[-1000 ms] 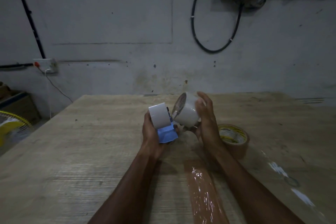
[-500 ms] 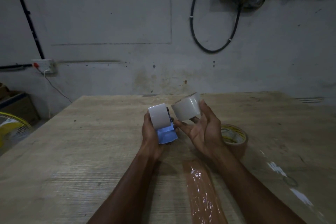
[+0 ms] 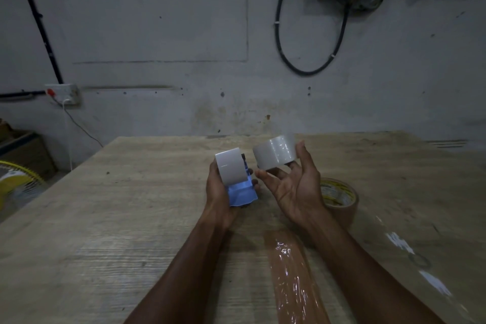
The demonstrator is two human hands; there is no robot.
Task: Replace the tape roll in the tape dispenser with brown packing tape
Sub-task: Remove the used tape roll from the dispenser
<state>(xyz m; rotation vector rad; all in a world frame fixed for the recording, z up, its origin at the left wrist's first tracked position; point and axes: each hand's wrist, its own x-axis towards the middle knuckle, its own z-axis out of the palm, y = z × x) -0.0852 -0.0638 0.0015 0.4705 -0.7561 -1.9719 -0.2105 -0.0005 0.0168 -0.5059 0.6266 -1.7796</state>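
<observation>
Turned palm-up, right grip (image 3: 294, 189) pinches clear roll (image 3: 276, 152); left grip (image 3: 217, 192) clasps dispenser (image 3: 242, 193).

Dispenser (image 3: 242, 195) in left hand (image 3: 217, 192), over table (image 3: 105, 218). Loose roll (image 3: 276, 154) in right hand (image 3: 294, 192), just right of dispenser. Packing tape roll (image 3: 340, 198) on table, behind right wrist.

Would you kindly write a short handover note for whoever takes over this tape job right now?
Left hand grips the blue plastic tape dispenser, which has a white cylinder on top.
Right hand, palm up, holds a pale translucent tape roll, clear of the dispenser.
Brown packing tape roll lies on the wooden table by the right wrist.
Left: mount the brown roll.
</observation>
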